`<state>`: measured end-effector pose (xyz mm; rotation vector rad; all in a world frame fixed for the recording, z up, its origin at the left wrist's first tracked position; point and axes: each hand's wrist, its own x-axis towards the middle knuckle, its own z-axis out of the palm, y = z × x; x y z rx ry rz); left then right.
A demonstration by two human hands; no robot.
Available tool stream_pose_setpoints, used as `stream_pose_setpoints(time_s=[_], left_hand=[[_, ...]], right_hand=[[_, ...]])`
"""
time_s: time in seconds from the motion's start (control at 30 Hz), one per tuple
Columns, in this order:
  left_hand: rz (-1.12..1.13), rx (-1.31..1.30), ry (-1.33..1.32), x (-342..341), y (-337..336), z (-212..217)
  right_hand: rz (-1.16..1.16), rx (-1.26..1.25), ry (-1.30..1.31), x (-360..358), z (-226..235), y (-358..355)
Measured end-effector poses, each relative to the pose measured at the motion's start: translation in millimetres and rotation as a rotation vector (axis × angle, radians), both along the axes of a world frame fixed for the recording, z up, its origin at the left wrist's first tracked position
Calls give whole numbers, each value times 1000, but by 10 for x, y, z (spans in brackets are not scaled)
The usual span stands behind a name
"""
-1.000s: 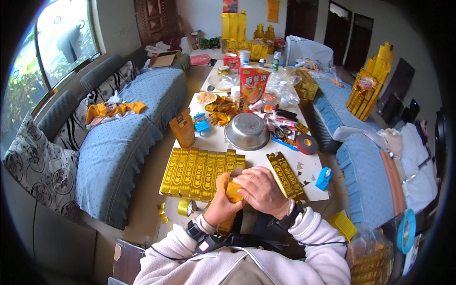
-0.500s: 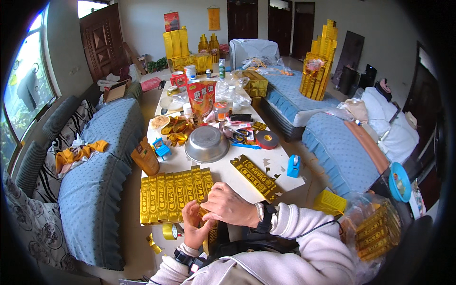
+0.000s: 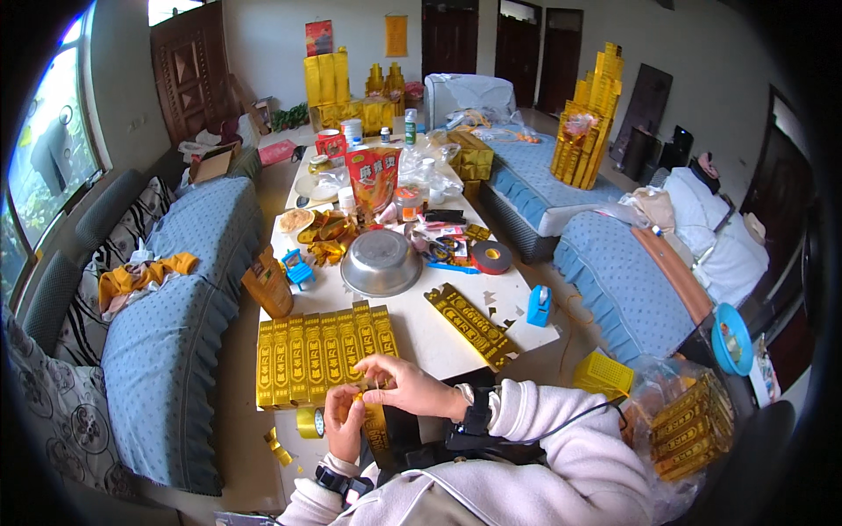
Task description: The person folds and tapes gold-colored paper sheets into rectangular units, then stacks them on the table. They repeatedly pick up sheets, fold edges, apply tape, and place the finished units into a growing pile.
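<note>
My left hand (image 3: 344, 421) is closed around the upper end of a narrow gold printed box (image 3: 377, 441), which hangs down toward my lap. My right hand (image 3: 416, 391) bends over the same end from the right, thumb and curled fingers at its edge. A small yellow bit, perhaps a flap, shows between the fingertips; its exact form is too small to tell. Just beyond my hands, a row of several matching gold boxes (image 3: 309, 359) lies side by side on the white table (image 3: 421, 329). Beside my left hand sits a roll of yellow tape (image 3: 310, 422).
A flat gold strip (image 3: 471, 326) lies to the right, near a blue tape dispenser (image 3: 539, 306). Farther back are a metal bowl (image 3: 381, 264), a black tape roll (image 3: 491, 258) and a brown pouch (image 3: 268, 282). A yellow basket (image 3: 603, 374) and bagged gold boxes (image 3: 693, 425) stand at right.
My right hand has shifted slightly down and its fingers have lifted and spread a little over the box end. My left hand has moved slightly left, and more of the gold box shows.
</note>
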<state>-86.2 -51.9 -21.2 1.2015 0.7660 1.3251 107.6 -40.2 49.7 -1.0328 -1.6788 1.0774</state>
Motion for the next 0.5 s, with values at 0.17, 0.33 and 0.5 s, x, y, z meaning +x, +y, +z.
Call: stream_pose_setpoints(time_s=[0.17,0.33,0.5], left_hand=[[103,81,-62,69,30,-41],[165,192,-45,62,64,-66],[166,278,74,33,58,-47]], right_hand=[[66,-80,55,-37,-104,89],[60,-59,-54,-73,-87,116],[-3,-36,-119,-118,-98,138]])
